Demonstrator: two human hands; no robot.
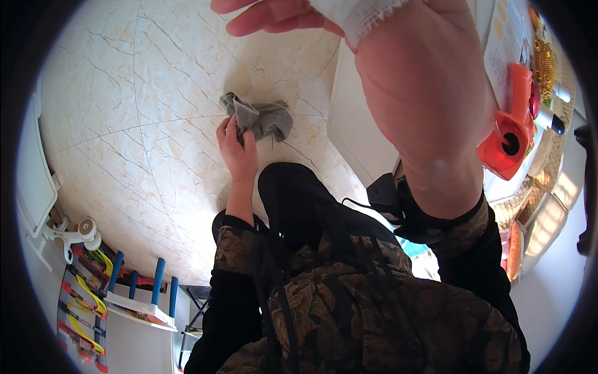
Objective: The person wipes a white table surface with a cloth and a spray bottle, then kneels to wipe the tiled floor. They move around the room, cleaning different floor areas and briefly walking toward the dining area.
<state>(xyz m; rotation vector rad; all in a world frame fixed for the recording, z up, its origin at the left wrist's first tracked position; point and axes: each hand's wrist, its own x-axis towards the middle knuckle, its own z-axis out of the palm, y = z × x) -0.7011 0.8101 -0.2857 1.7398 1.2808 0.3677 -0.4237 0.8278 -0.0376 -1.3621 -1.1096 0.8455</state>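
Observation:
Low over the tiled floor (pixel 180 75), my left hand (pixel 238 153) pinches a crumpled grey cloth (pixel 268 118) at its left side. The cloth lies bunched on the pale, brown-veined tiles. My right hand (pixel 280 17) is raised close to the camera at the top edge, its fingers stretched out and nothing seen in them. White gauze (pixel 358 14) is wrapped around that hand, and part of the hand is cut off by the frame. A small black device (pixel 383 196) with a cable sits by my right sleeve.
To the right stands a white furniture panel (pixel 358 112). An orange-red plastic holder (pixel 507 140) and a gold ornament (pixel 545 65) sit at the far right. A white wheeled frame (pixel 78 240) and a blue-posted shelf (pixel 159 280) are at the lower left.

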